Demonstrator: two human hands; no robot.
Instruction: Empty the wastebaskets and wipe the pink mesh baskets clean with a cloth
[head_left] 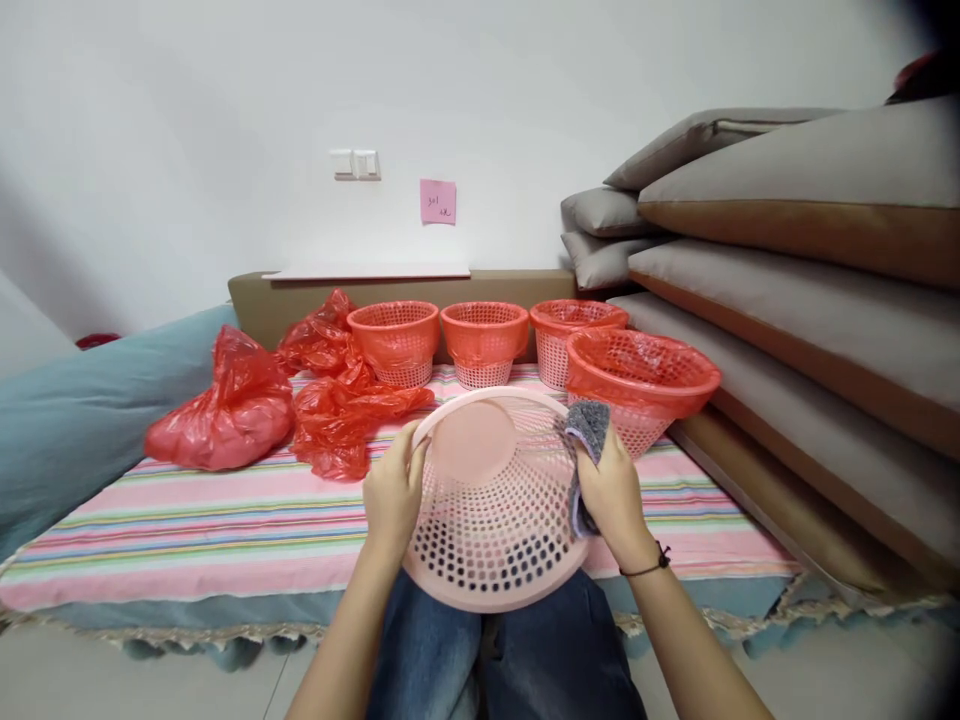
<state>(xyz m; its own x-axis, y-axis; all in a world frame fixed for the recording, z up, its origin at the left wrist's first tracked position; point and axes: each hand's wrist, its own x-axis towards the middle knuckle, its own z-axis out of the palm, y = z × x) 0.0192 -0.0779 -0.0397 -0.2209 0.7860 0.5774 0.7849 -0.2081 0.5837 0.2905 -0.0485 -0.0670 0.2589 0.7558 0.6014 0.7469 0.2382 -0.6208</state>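
Note:
A pale pink plastic basket point(480, 535) with a perforated wall is held tilted over the lap, its open mouth facing me. My left hand point(395, 492) grips the basket's rim on the left, thumb inside. Pinched in my right hand point(613, 490) is a dark grey cloth point(589, 425) with a light purple edge, folded over the basket's right rim. Some of the right fingers are hidden behind cloth and basket. Just beyond my right hand stands another pink basket point(643, 375) with a red bag lining it.
Three more lined baskets, including a middle one point(484, 330), stand along the sofa back point(300, 295). Leftward lie a filled red bag point(225, 410) and crumpled red bags point(349, 415) on the striped cover point(225, 530). Stacked grey cushions point(817, 300) rise on the right.

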